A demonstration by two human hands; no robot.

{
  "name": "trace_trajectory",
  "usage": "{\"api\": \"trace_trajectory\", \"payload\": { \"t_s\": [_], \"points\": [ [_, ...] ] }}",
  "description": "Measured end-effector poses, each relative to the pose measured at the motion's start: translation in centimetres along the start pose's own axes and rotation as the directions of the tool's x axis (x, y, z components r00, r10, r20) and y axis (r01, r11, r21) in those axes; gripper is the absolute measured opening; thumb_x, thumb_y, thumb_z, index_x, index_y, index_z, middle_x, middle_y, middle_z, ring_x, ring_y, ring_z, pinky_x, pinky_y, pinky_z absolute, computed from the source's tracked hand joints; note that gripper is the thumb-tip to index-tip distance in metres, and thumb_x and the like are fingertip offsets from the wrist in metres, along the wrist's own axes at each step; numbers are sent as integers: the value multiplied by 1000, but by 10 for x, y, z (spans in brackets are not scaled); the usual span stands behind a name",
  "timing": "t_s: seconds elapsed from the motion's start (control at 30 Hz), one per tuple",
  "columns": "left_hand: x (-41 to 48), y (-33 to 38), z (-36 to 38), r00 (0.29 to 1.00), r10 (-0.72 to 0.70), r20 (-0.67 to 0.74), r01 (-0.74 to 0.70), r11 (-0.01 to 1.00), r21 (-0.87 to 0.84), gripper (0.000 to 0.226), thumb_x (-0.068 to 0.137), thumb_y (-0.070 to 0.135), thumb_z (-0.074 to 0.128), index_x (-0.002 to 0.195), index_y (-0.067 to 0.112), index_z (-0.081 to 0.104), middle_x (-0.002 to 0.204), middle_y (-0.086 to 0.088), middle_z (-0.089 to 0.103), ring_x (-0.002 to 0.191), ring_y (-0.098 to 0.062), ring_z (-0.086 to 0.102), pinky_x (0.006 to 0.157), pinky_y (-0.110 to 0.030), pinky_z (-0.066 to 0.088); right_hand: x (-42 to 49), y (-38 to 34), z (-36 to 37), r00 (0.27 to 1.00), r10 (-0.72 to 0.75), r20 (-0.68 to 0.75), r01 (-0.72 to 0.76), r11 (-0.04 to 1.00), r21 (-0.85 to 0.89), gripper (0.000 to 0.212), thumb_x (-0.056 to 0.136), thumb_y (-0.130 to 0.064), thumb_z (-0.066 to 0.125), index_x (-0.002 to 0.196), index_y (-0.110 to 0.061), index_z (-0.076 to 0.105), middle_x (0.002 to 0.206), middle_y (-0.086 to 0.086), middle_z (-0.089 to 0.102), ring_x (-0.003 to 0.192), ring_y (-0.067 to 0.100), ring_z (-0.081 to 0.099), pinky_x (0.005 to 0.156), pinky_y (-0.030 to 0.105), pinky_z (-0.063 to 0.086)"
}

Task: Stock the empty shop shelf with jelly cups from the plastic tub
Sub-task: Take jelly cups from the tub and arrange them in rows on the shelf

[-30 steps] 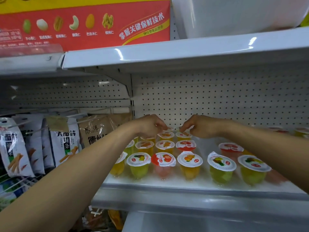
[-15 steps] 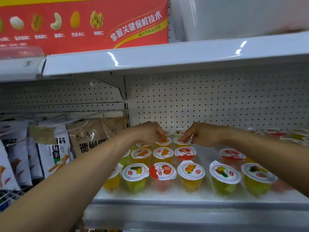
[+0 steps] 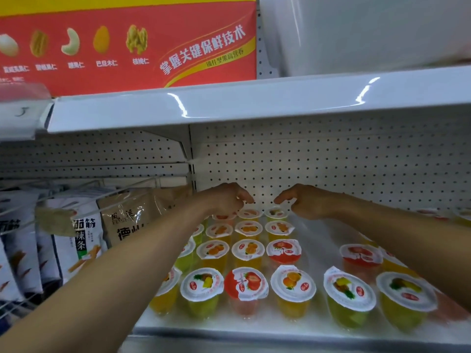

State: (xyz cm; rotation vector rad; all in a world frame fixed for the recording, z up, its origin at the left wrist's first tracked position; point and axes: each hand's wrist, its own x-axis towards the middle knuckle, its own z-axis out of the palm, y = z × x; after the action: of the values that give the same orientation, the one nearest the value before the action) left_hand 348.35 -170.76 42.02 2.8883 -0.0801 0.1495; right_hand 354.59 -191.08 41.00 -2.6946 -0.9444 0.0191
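Over back-row jelly cups, L hand, R hand, fingers loosely curled

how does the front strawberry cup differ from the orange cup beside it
The strawberry cup has a partly red lid with a strawberry picture; the orange cup has a white one with oranges. The strawberry cup's jelly is pinkish red, the orange cup's orange. Both stand upright in the front row.

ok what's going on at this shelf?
A person is stocking the white shelf with jelly cups. The left hand and right hand hover at the back, just above the rearmost cups, fingers loosely curled and apparently holding nothing. The left side has several full rows; the right has fewer cups.
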Motion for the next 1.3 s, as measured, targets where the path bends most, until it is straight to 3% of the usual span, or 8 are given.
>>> {"api": "trace_trajectory", "payload": {
  "t_s": [0.2,0.33,0.57,0.7,0.87,1.0,1.17,1.3],
  "points": [
    [20,-8,16,994,-5,106,-10,990,138,33,95,15,55,124,25,68,132,5,62,108,-14,61,91,-26,49,15,-4,16,996,-3,87,7,999,-43,42,95,-2,49,133,-17,59,141,2,53,122,20,55,98,26,45],
    [21,-14,19,994,12,109,-31,983,179,32,90,18,64,120,26,70,124,7,67,102,-11,63,90,-27,51,17,-4,15,996,-34,83,35,999,-21,37,94,-8,51,128,-16,63,137,1,57,119,17,57,99,27,46],
    [0,0,10,1000,1,20,-2,998,56,38,95,13,52,130,23,61,142,2,52,123,-16,53,95,-22,41,3,-6,7,1000,-24,3,24,1000,-14,42,96,-14,52,136,-23,53,151,1,37,133,22,43,103,26,37],
    [-47,22,2,992,73,-98,-84,991,-103,34,97,23,54,131,27,60,139,6,54,121,-12,54,96,-23,43,-39,-12,-11,991,-96,-92,103,992,73,39,94,-8,52,128,-25,61,137,0,55,117,14,56,100,26,45],
    [-100,48,8,964,171,-202,-192,977,-91,31,95,30,58,126,33,62,130,15,60,120,-5,54,100,-25,42,-105,-21,-15,975,-131,-180,150,984,96,32,93,-10,57,120,-24,67,114,-10,66,102,5,62,84,13,47],
    [-130,76,17,926,285,-249,-308,949,-60,29,94,36,60,122,33,66,123,17,64,112,-1,57,101,-26,44,-155,-14,-15,971,-105,-217,130,986,105,27,93,-18,60,114,-33,68,109,-17,68,97,-2,63,89,19,50],
    [-146,104,35,900,366,-238,-388,920,-53,34,91,45,60,123,35,64,124,18,64,115,-3,56,106,-34,42,-209,2,-13,961,-64,-270,84,995,61,24,88,-34,65,111,-41,65,106,-31,60,95,-17,55,81,8,40],
    [-148,113,38,920,365,-146,-372,928,-28,44,84,54,66,125,37,63,127,19,62,115,-4,58,105,-36,43,-229,17,-14,995,39,-86,-50,991,-122,51,78,-50,70,126,-53,51,132,-25,50,111,11,58,95,29,46]
  ]
}}
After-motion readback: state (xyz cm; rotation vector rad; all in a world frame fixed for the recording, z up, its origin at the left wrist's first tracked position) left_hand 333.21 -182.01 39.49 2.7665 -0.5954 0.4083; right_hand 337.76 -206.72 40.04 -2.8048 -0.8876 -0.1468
